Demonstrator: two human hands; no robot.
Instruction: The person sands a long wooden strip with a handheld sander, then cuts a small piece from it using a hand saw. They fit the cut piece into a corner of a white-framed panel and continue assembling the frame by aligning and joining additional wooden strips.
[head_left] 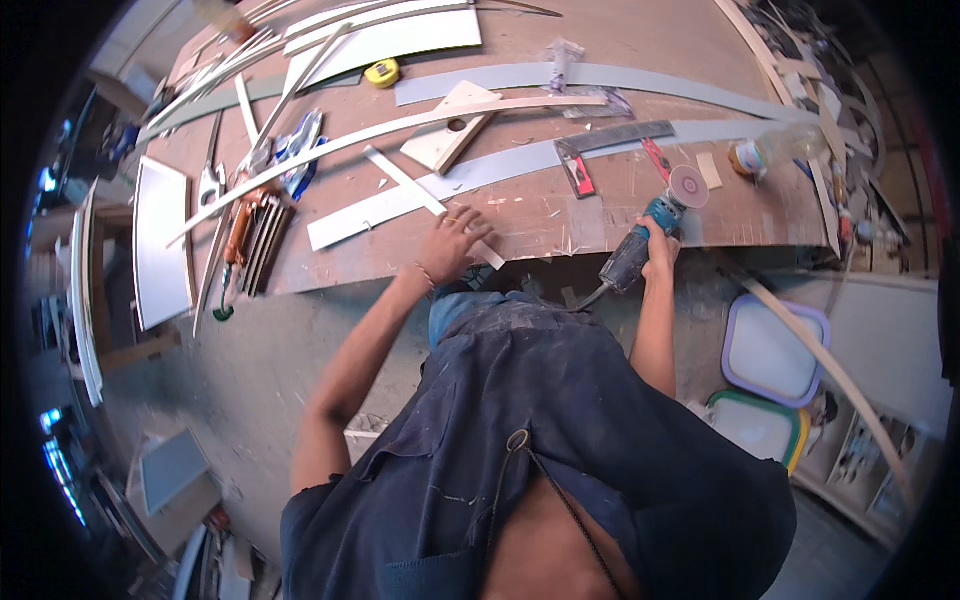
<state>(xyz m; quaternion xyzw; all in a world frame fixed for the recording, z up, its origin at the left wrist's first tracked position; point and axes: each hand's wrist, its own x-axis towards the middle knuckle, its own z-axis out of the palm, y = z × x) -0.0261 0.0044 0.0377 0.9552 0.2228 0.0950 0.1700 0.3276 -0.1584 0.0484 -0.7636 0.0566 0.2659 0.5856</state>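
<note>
My right hand (660, 248) is wrapped round the teal and black body of an angle grinder (632, 252). Its round, pale reddish disc (687, 186) points away from me over the table's front edge. My left hand (458, 243) lies across a short white strip (405, 182), its fingers bent over it and holding it against the table. One end of that strip sticks out by the near edge; part of it is hidden beneath the hand. Just beyond the grinder lies a dark square with red parts (578, 172). A long pale grey strip (345, 222) runs behind my left hand.
The brown worktable (540, 215) carries a wooden block with a hole (450, 130), a yellow tape measure (382, 73), a long thin strip (370, 130) and a plastic bottle (750, 158). Orange-handled tools (240, 230) lie at left. Lidded tubs (775, 350) stand below right.
</note>
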